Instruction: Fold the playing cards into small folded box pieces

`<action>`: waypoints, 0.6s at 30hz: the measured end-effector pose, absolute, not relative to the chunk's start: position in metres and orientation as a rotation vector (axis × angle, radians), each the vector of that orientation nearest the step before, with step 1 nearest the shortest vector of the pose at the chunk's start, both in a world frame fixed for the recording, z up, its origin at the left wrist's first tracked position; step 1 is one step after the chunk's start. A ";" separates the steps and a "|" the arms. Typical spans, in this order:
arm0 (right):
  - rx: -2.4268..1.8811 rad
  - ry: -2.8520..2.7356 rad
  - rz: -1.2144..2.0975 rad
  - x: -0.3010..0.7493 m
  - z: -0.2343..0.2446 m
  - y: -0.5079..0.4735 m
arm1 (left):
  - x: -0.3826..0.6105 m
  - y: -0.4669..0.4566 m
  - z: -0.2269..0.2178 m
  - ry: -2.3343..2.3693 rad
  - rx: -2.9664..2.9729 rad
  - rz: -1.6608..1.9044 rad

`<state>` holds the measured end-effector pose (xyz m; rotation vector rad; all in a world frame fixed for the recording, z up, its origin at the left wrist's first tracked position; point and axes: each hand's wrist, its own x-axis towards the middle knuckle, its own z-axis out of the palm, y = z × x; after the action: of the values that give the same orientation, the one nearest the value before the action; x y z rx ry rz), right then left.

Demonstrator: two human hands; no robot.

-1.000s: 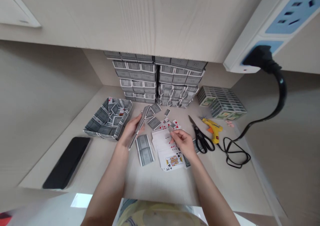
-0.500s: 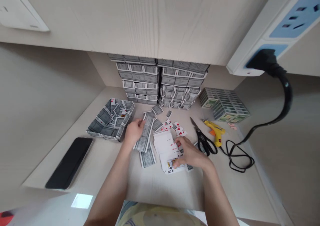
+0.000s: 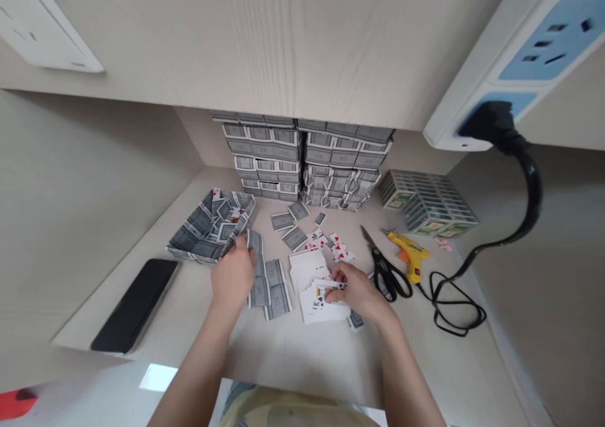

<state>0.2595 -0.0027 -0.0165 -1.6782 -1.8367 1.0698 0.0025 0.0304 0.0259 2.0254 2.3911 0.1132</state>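
Observation:
My left hand point(image 3: 232, 272) is closed on the left edge of a long strip of joined grey-backed playing cards point(image 3: 258, 282), beside the box's near right corner. Another grey card piece point(image 3: 278, 290) lies partly under that strip. With thumb and fingers, my right hand point(image 3: 359, 291) pinches a king of spades point(image 3: 324, 293) above a spread pile of white-faced playing cards point(image 3: 307, 270). Left of my left hand stands an open box made of folded cards point(image 3: 186, 241), with loose cards inside. Small cut card pieces point(image 3: 295, 238) lie ahead of my hands.
Black scissors point(image 3: 385, 269) and a yellow glue gun point(image 3: 411, 253) with a looped cord lie on the right. Stacked card boxes point(image 3: 265, 162) stand at the back, with card packs point(image 3: 430, 203) right of them. A black phone point(image 3: 135, 304) lies left. A power strip point(image 3: 491, 86) hangs above.
My left hand has moved left and slightly nearer with the card strip, laying bare more of the card piece beside it. My right hand has lifted the king from the pile.

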 end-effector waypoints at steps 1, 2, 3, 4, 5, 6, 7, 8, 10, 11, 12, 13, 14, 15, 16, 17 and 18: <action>-1.666 -1.802 1.068 0.259 -0.017 -0.002 | 0.002 0.024 0.026 2.420 2.049 0.109; -1.656 -1.769 1.071 0.259 -0.018 -0.001 | 0.001 0.019 0.026 2.440 2.078 0.112; -1.645 -1.736 1.075 0.258 -0.019 -0.001 | 0.001 0.015 0.025 2.446 2.104 0.115; -1.634 -1.701 1.078 0.258 -0.020 0.000 | 0.001 0.011 0.025 2.429 2.122 0.125; -1.626 -1.668 1.077 0.258 -0.021 0.001 | 0.002 0.009 0.024 2.365 2.138 0.143; -1.624 -1.636 1.067 0.257 -0.022 0.002 | 0.002 0.007 0.022 2.253 2.157 0.153; -1.625 -1.607 1.052 0.257 -0.023 0.003 | 0.003 0.006 0.021 2.105 2.173 0.155; -1.627 -1.578 1.035 0.257 -0.025 0.004 | 0.004 0.006 0.019 1.953 2.181 0.147; -1.629 -1.527 1.015 0.257 -0.029 0.006 | 0.006 0.007 0.015 1.739 2.171 0.100; -1.627 -1.507 1.010 0.258 -0.031 0.007 | 0.007 0.007 0.014 1.701 2.154 0.075; -1.626 -1.493 1.007 0.258 -0.033 0.007 | 0.009 0.007 0.013 1.694 2.137 0.060; -1.627 -1.481 1.003 0.259 -0.035 0.008 | 0.010 0.008 0.012 1.699 2.125 0.053; -1.629 -1.469 0.995 0.259 -0.036 0.008 | 0.011 0.009 0.011 1.700 2.118 0.053; -1.632 -1.457 0.988 0.259 -0.036 0.009 | 0.013 0.010 0.011 1.695 2.117 0.061; -1.633 -1.444 0.983 0.259 -0.036 0.009 | 0.014 0.011 0.010 1.690 2.115 0.071; -1.635 -1.431 0.979 0.259 -0.035 0.009 | 0.014 0.013 0.009 1.685 2.108 0.079; -1.637 -1.421 0.975 0.259 -0.034 0.009 | 0.015 0.015 0.007 1.678 2.097 0.084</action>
<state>0.2589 0.0094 -0.0344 -1.6372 -1.4206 0.9745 0.0151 0.0154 0.0072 2.0965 1.6781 0.0837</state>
